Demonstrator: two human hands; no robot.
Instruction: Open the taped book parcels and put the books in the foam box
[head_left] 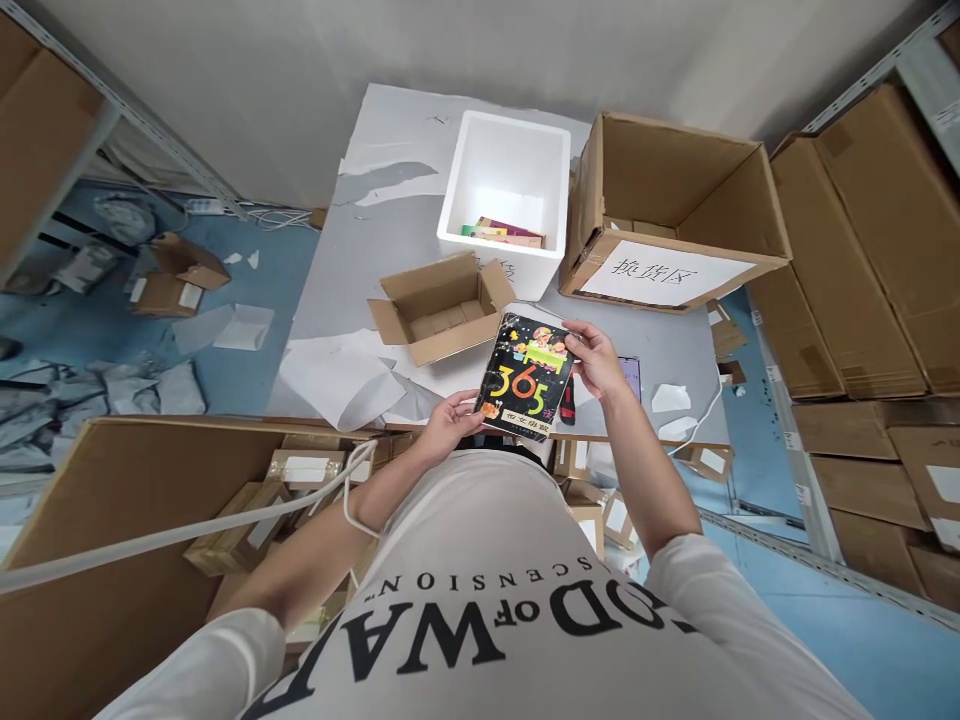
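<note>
A black book (523, 378) with a colourful "365" on its cover is held between my two hands, just in front of my body over the table edge. My left hand (453, 424) grips its lower left corner. At its upper right corner, my right hand (594, 358) pinches the edge, thumb on the cover. Beyond the book stands a small cardboard box (442, 318) with its flaps open. Behind that is a white foam box (504, 180) with several books (504, 233) lying inside. A red and black object (568, 402), partly hidden, lies beside the book.
A large open cardboard box (675, 220) with a handwritten sheet stands at the table's back right. Crumpled white paper (352, 390) lies on the left, a phone-like purple screen (630, 376) on the right. Parcels fill a big carton (172, 500) below; shelves of boxes (862, 250) flank the right.
</note>
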